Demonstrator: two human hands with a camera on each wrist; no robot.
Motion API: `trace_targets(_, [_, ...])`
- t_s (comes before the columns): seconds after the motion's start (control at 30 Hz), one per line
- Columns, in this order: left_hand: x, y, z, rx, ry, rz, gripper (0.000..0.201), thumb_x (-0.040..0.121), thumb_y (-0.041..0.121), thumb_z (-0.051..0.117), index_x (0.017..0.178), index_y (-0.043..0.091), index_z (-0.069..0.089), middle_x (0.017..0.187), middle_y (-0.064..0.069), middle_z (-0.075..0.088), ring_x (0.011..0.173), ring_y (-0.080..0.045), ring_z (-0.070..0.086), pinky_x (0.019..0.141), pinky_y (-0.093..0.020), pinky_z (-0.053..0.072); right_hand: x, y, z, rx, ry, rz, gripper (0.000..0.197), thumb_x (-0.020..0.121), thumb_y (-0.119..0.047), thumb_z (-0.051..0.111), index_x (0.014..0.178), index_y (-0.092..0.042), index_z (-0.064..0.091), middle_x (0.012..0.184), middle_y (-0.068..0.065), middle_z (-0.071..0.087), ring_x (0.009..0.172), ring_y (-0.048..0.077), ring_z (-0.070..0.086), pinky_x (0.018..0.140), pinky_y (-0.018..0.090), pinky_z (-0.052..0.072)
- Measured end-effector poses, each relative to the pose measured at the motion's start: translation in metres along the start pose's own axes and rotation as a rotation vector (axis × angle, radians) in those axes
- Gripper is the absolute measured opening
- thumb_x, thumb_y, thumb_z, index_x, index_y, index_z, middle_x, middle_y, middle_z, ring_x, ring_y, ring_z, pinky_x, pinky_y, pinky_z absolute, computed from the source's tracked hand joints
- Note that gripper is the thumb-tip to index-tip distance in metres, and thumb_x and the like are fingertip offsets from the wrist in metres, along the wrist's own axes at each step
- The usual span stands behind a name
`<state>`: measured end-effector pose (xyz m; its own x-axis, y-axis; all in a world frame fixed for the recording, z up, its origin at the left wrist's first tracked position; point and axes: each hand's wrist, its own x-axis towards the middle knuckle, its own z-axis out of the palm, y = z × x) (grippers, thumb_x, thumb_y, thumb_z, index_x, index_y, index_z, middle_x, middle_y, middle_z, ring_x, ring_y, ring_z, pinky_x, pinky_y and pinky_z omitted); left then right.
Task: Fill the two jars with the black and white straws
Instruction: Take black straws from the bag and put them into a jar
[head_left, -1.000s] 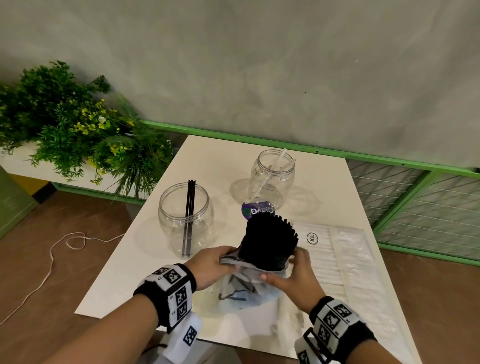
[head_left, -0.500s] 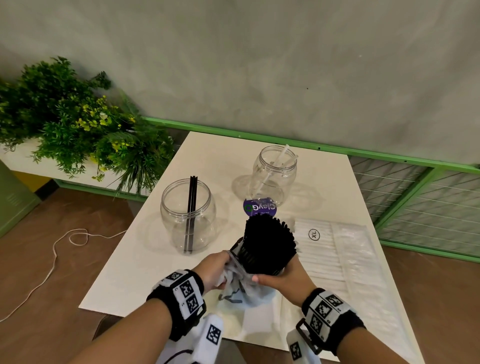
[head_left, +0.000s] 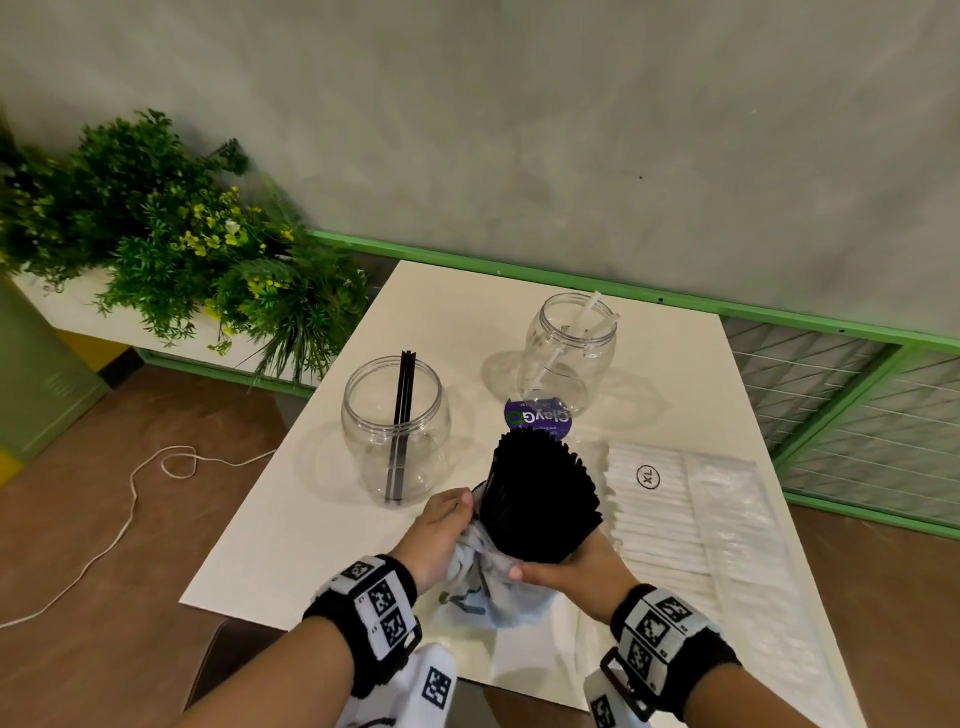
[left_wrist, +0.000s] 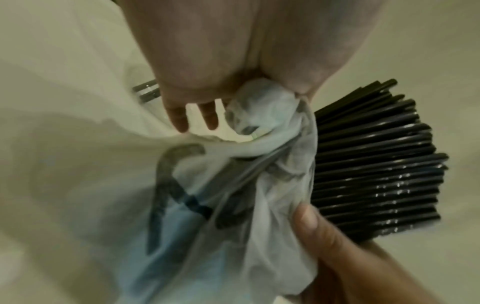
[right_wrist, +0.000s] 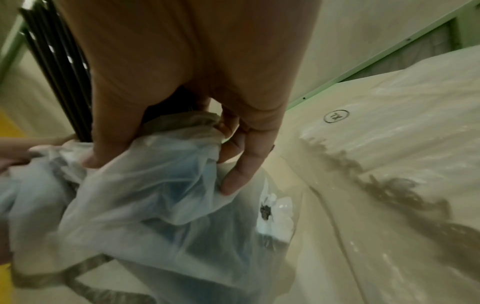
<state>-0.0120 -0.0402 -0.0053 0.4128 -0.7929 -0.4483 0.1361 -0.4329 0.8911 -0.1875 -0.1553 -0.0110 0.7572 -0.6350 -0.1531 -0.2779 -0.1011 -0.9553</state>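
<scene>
A thick bundle of black straws (head_left: 540, 499) stands upright near the table's front, its lower end in a thin plastic bag (head_left: 483, 587). My left hand (head_left: 457, 514) grips the bunched bag (left_wrist: 259, 102) on the bundle's left side. My right hand (head_left: 545, 566) wraps the bundle's base through the bag (right_wrist: 155, 185), thumb in front. Beyond my hands, the left jar (head_left: 363, 431) holds a few black straws (head_left: 402, 405). The right jar (head_left: 597, 374) holds a couple of white straws (head_left: 584, 322). A flat clear pack of white straws (head_left: 670, 519), marked XL, lies to the right.
A purple round label or lid (head_left: 537, 418) lies in front of the right jar. The white table (head_left: 311, 519) ends just below my wrists. Green plants (head_left: 182, 249) stand at the far left, a green rail (head_left: 779, 322) behind, and a white cord (head_left: 130, 499) lies on the floor.
The bag has been pushed lower on the black bundle, baring more of the straws. Both hands have shifted slightly toward the table's front edge.
</scene>
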Motion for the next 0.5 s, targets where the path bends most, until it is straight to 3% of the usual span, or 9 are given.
trace_targets(0.07, [-0.008, 0.005, -0.004, -0.26, 0.006, -0.069, 0.044, 0.095, 0.042, 0.045, 0.117, 0.008, 0.061, 0.119, -0.02, 0.063, 0.112, -0.03, 0.06, 0.106, -0.045, 0.04, 0.001, -0.003, 0.012, -0.022, 0.024, -0.02, 0.077, 0.053, -0.027, 0.094, 0.116, -0.037, 0.051, 0.121, -0.012, 0.058, 0.113, -0.003, 0.055, 0.088, 0.008, 0.042])
trace_targets(0.13, [-0.016, 0.007, -0.014, -0.452, 0.017, -0.125, 0.04, 0.099, 0.032, 0.04, 0.11, 0.002, 0.064, 0.104, -0.023, 0.068, 0.092, -0.029, 0.068, 0.085, -0.036, 0.055, 0.004, -0.008, 0.027, -0.13, 0.04, -0.072, 0.088, 0.049, -0.047, 0.089, 0.12, -0.047, 0.038, 0.13, -0.013, 0.037, 0.119, -0.01, 0.041, 0.096, 0.005, 0.032])
trace_targets(0.2, [-0.022, 0.007, -0.029, -0.565, 0.026, -0.175, 0.041, 0.098, 0.033, 0.039, 0.104, 0.002, 0.066, 0.096, -0.021, 0.07, 0.08, -0.026, 0.071, 0.063, -0.028, 0.057, 0.009, -0.017, 0.045, -0.208, -0.01, -0.156, 0.094, 0.052, -0.051, 0.083, 0.128, -0.049, 0.028, 0.131, -0.02, 0.026, 0.123, -0.015, 0.03, 0.098, 0.0, 0.025])
trace_targets(0.23, [-0.025, 0.006, -0.038, -0.609, 0.035, -0.18, 0.042, 0.098, 0.034, 0.039, 0.103, 0.002, 0.067, 0.095, -0.021, 0.071, 0.078, -0.025, 0.071, 0.059, -0.026, 0.056, 0.013, -0.023, 0.055, -0.224, -0.042, -0.189, 0.097, 0.054, -0.05, 0.082, 0.132, -0.047, 0.025, 0.133, -0.023, 0.026, 0.124, -0.016, 0.029, 0.099, 0.0, 0.024])
trace_targets(0.27, [-0.028, 0.005, -0.05, -0.655, 0.06, -0.164, 0.042, 0.098, 0.034, 0.038, 0.102, 0.003, 0.067, 0.093, -0.02, 0.072, 0.077, -0.024, 0.072, 0.06, -0.025, 0.055, 0.017, -0.029, 0.065, -0.216, -0.068, -0.208, 0.098, 0.056, -0.049, 0.082, 0.134, -0.044, 0.024, 0.134, -0.022, 0.029, 0.125, -0.014, 0.03, 0.101, 0.004, 0.026])
trace_targets(0.37, [-0.035, 0.002, -0.088, -0.731, 0.169, -0.105, 0.041, 0.099, 0.031, 0.038, 0.109, 0.002, 0.064, 0.099, -0.018, 0.071, 0.084, -0.022, 0.071, 0.08, -0.034, 0.05, 0.031, -0.046, 0.094, -0.138, -0.139, -0.227, 0.096, 0.059, -0.049, 0.081, 0.138, -0.033, 0.029, 0.135, -0.011, 0.037, 0.128, -0.004, 0.035, 0.106, 0.016, 0.032])
trace_targets(0.5, [-0.045, -0.002, -0.137, -0.696, 0.241, -0.083, 0.039, 0.101, 0.025, 0.037, 0.109, -0.004, 0.062, 0.104, -0.024, 0.068, 0.09, -0.028, 0.069, 0.084, -0.041, 0.051, 0.053, -0.066, 0.133, -0.162, -0.184, -0.249, 0.092, 0.058, -0.054, 0.08, 0.134, -0.028, 0.035, 0.125, -0.009, 0.038, 0.123, -0.001, 0.04, 0.106, 0.022, 0.036])
